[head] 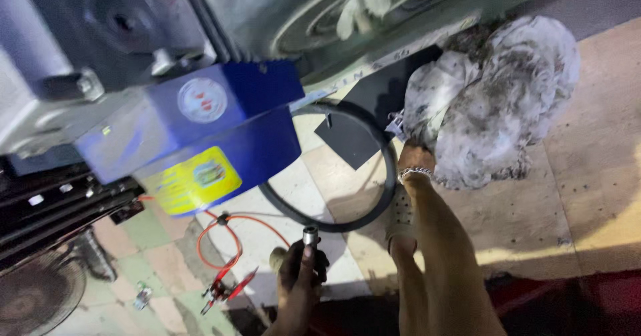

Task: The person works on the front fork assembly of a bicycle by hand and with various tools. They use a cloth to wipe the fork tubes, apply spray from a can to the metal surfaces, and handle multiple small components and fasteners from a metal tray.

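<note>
Now wiping under the machine with the grimy rag (491, 102) bunched in the right hand (415, 159), left hand (300, 272) clenched around a socket tool (310, 237), awaiting firm pressure next.

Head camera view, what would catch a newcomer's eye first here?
The big blue machine housing at upper left, with its yellow sticker, stands out first. At right, the right hand grips a bundle of dirty grey-white rags. Low in the middle, the left hand holds a socket tool beside a black rubber ring.
</note>
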